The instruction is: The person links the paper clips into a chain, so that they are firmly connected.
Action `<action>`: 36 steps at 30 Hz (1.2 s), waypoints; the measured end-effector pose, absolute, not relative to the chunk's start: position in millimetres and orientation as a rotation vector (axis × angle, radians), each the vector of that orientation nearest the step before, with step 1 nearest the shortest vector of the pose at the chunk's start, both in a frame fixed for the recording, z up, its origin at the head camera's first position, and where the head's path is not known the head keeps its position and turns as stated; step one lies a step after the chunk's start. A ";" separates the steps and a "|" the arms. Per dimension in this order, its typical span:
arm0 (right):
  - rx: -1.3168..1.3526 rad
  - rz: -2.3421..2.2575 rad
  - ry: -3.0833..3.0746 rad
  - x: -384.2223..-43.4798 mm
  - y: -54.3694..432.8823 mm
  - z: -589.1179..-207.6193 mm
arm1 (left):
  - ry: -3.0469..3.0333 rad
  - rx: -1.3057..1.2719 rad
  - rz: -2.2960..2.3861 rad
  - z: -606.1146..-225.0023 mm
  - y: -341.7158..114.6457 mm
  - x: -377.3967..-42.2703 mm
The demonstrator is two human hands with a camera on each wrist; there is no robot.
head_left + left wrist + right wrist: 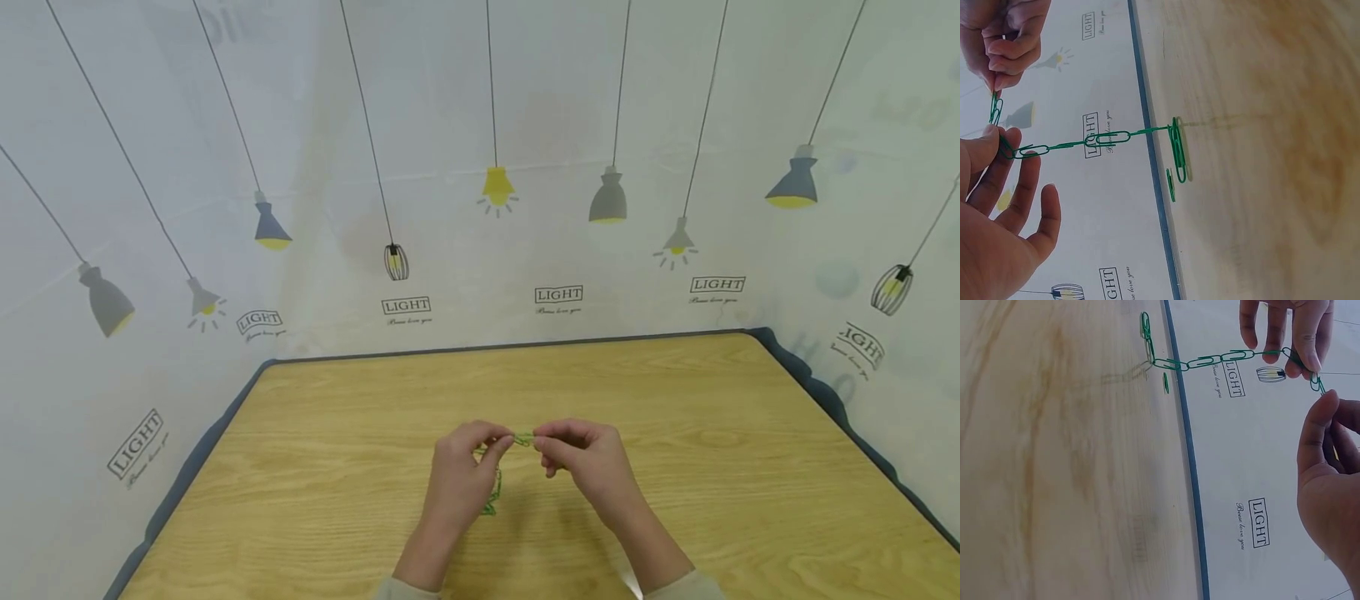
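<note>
Over the table, my left hand (459, 473) pinches the top of a chain of green paper clips (1107, 139) between thumb and index finger. Its other fingers are spread loosely in the left wrist view. Facing it, my right hand (597, 468) pinches a green paper clip (523, 438) by one end, thumb against index finger. This clip spans the short gap between both hands' fingertips; how it joins the chain cannot be made out. The chain hangs below my left hand, its lower links lying on the tabletop. A loose green paper clip (1165, 383) lies beside them.
The wooden table (315, 483) has a dark blue border (480, 346) along its back and sides. White sheeting (450, 100) printed with hanging lamps and "LIGHT" labels stands around the back and both sides. A small white shape (630, 581) shows by the right forearm.
</note>
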State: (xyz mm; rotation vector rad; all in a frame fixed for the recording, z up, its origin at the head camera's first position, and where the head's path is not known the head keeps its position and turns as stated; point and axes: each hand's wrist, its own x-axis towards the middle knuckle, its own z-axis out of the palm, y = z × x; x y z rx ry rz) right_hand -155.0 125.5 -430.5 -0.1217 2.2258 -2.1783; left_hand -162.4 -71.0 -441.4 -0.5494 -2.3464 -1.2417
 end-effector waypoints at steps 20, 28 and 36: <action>-0.123 -2.155 2.256 -156.7 131.3 -431.9 | -2.328 -0.531 -1.239 -439.9 -75.6 -164.5; -0.075 -2.153 2.279 -158.5 131.5 -428.4 | -2.399 -0.555 -1.373 -443.5 -76.7 -167.5; -0.130 -2.165 2.308 -157.9 130.4 -423.7 | -2.520 -0.597 -1.601 -447.5 -76.0 -169.2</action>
